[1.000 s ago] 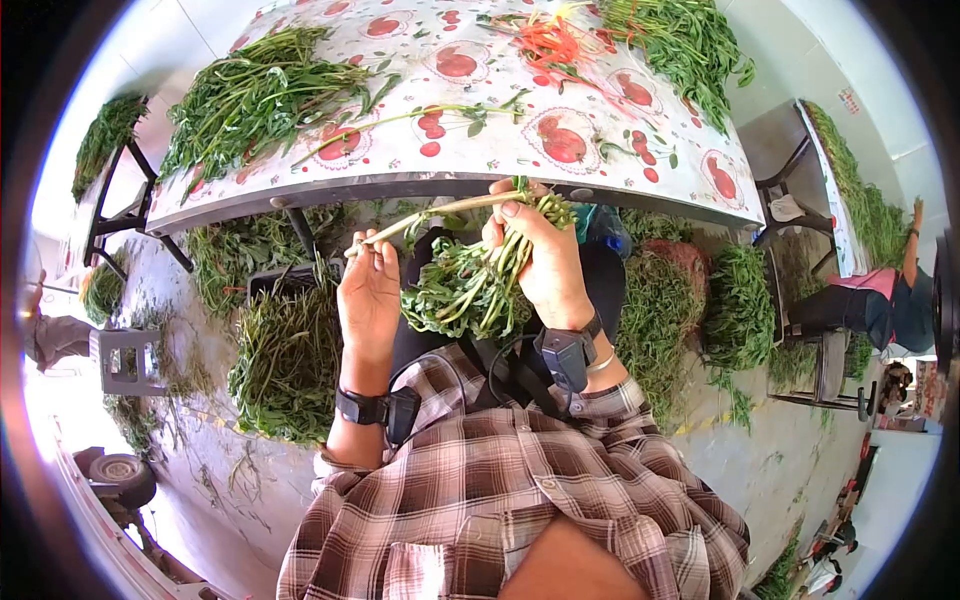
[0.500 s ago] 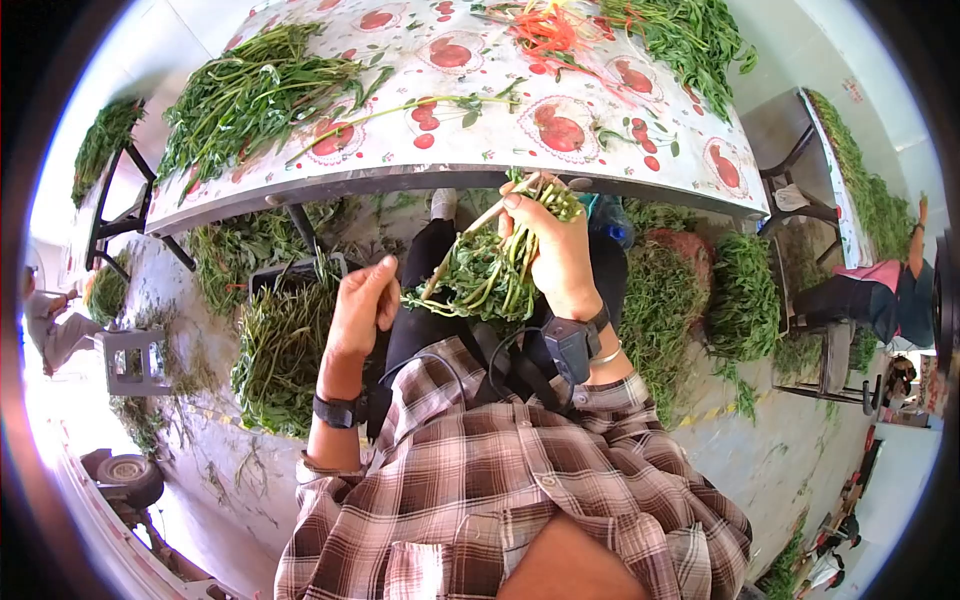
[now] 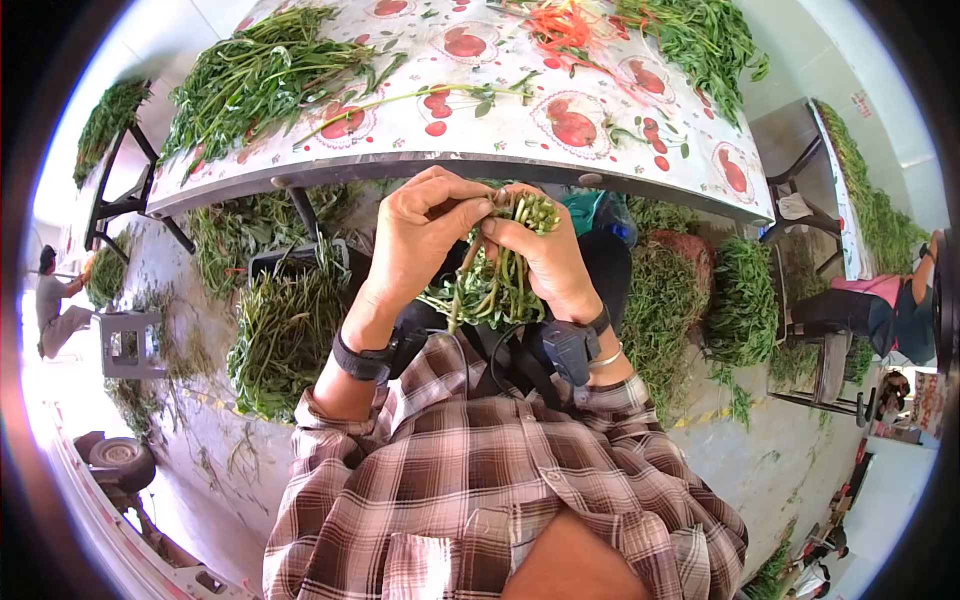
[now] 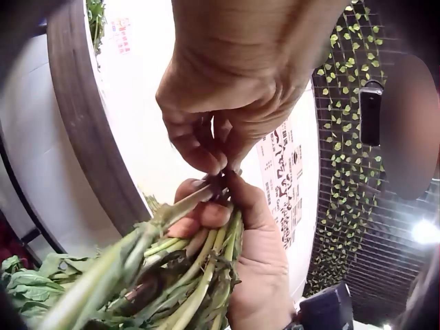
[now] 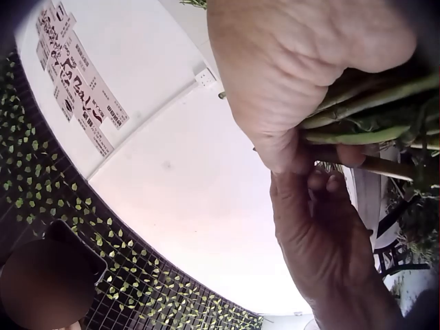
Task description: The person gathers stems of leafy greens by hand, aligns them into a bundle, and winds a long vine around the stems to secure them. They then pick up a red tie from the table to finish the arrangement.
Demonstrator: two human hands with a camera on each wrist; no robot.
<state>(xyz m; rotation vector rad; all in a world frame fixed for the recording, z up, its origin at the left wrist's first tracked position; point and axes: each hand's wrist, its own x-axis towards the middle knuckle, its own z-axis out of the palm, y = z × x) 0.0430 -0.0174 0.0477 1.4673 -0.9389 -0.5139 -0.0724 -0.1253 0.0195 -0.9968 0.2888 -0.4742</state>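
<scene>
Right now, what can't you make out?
Tip of the thick stem: left wrist view, hidden between the left hand and right hand.
Rest of the bunch: right wrist view, cut off by right edge.
Poster's small print: right wrist view, too small.
Most of the crate: head view, behind greens.

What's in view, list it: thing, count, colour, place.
Held bundle: one, green, in hands.
Printed table: one, white-red, ahead.
Side tables: two, dark-legged, either side.
Greens: many piles, green, on tables and floor.
Loose stem: one, green, printed table.
Strips: several, orange-red, table's far side.
Crate: one, black, floor, left.
Stool: one, grey, far left.
Wheel: one, grey, lower left.
Other people: at least two, mixed clothes, edges.
Shirt: one, brown plaid, on person.
Left hand: one, bare, pinching at bundle.
Right hand: one, bare, gripping bundle.
</scene>
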